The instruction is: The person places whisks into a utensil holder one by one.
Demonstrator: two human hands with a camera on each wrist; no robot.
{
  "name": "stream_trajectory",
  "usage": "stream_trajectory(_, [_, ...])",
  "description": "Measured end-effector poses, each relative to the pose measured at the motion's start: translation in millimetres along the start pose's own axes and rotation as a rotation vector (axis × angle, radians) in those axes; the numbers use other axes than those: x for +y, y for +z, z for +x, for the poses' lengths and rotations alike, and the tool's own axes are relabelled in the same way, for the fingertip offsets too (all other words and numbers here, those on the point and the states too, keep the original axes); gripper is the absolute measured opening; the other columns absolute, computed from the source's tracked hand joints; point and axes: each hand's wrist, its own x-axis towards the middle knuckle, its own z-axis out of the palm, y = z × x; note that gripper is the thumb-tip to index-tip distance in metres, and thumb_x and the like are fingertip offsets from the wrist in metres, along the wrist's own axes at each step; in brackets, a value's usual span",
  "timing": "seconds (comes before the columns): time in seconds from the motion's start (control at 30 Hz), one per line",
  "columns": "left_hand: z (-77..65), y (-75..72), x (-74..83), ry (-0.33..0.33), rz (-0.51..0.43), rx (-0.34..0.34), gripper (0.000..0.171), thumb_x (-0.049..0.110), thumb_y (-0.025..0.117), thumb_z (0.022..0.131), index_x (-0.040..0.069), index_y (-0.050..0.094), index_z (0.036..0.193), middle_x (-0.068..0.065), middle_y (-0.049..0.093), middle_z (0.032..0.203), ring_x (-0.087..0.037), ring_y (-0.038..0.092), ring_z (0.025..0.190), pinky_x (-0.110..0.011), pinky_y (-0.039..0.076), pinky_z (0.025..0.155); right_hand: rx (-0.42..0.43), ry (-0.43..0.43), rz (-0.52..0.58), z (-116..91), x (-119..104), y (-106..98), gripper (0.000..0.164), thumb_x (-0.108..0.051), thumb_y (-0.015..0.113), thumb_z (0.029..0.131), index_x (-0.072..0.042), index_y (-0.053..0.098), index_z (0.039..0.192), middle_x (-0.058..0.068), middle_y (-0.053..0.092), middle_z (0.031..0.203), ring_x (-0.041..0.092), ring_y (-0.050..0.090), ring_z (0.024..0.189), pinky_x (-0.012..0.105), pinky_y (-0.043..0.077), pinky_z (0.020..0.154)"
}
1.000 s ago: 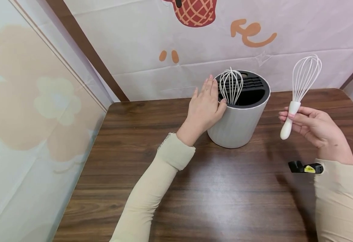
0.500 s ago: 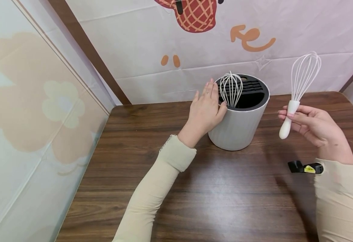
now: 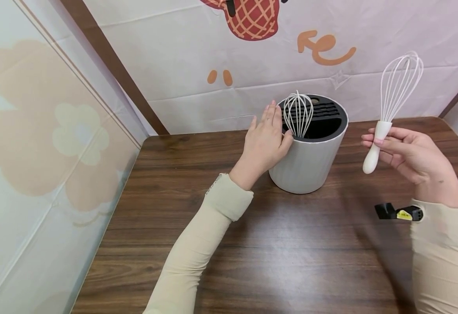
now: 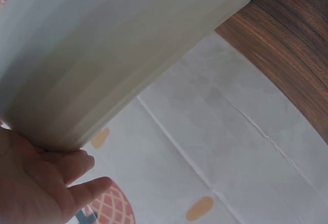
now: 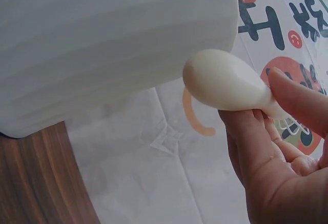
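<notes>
My right hand [image 3: 413, 152] pinches the handle of a white whisk [image 3: 383, 124] between thumb and fingers, wires pointing up, to the right of the utensil holder. In the right wrist view, the rounded handle end [image 5: 220, 80] faces the camera. The holder [image 3: 305, 168] is a light grey ribbed cylinder with a black slotted top [image 3: 330, 113]. A second white whisk [image 3: 298, 114] stands in it, wires up, its handle hidden inside. My left hand [image 3: 266, 141] rests with extended fingers against the holder's left rim; the left wrist view shows this hand [image 4: 46, 183] touching the grey wall.
The holder stands near the back of a dark wood table [image 3: 181, 209]. Behind it hangs a pale printed cloth [image 3: 174, 52], and another cloth with a flower print [image 3: 56, 144] borders the left side. A black strap-like device [image 3: 399, 212] sits at the right sleeve's cuff.
My right hand has raised the whisk slightly. The left hand stays at the holder's rim, and the second whisk remains in place. The head view has shifted a little.
</notes>
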Motion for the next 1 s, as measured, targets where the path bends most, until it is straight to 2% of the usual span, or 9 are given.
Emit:
stream_trajectory(0.3, [0.0, -0.2, 0.7, -0.003, 0.004, -0.005, 0.064, 0.039, 0.028, 0.099, 0.001, 0.019, 0.150, -0.009, 0.015, 0.157, -0.017, 0.012, 0.143, -0.044, 0.012, 0.114, 0.049, -0.016, 0.009, 1, -2, 4, 0.032, 0.022, 0.036, 0.090, 0.013, 0.062, 0.106, 0.025, 0.067, 0.102, 0.032, 0.067, 0.094, 0.035, 0.053, 0.081])
stream_trajectory(0.53, [0.0, -0.2, 0.3, -0.003, 0.001, -0.005, 0.064, 0.038, 0.028, 0.099, 0.001, 0.019, 0.150, -0.009, 0.015, 0.157, -0.017, 0.012, 0.143, -0.045, 0.012, 0.114, 0.017, -0.031, -0.017, 1, -3, 7, 0.033, 0.022, 0.035, 0.090, 0.014, 0.062, 0.106, 0.024, 0.067, 0.102, 0.031, 0.066, 0.096, 0.035, 0.053, 0.081])
stream_trajectory(0.8, [0.2, 0.8, 0.9, -0.001, -0.003, 0.006, 0.064, 0.038, 0.028, 0.098, 0.001, 0.020, 0.149, -0.010, 0.016, 0.156, -0.018, 0.013, 0.143, -0.045, 0.012, 0.113, 0.066, -0.028, -0.047, 3, -5, 12, 0.030, 0.022, 0.039, 0.089, 0.012, 0.064, 0.104, 0.023, 0.067, 0.101, 0.030, 0.067, 0.094, 0.033, 0.053, 0.079])
stream_trajectory(1.0, [0.5, 0.9, 0.9, 0.000, -0.007, 0.006, 0.063, 0.038, 0.028, 0.098, 0.001, 0.021, 0.149, -0.010, 0.015, 0.156, -0.018, 0.013, 0.143, -0.046, 0.012, 0.113, 0.047, -0.028, -0.031, 3, -6, 15, 0.031, 0.023, 0.038, 0.089, 0.013, 0.063, 0.106, 0.023, 0.067, 0.101, 0.030, 0.067, 0.094, 0.035, 0.053, 0.079])
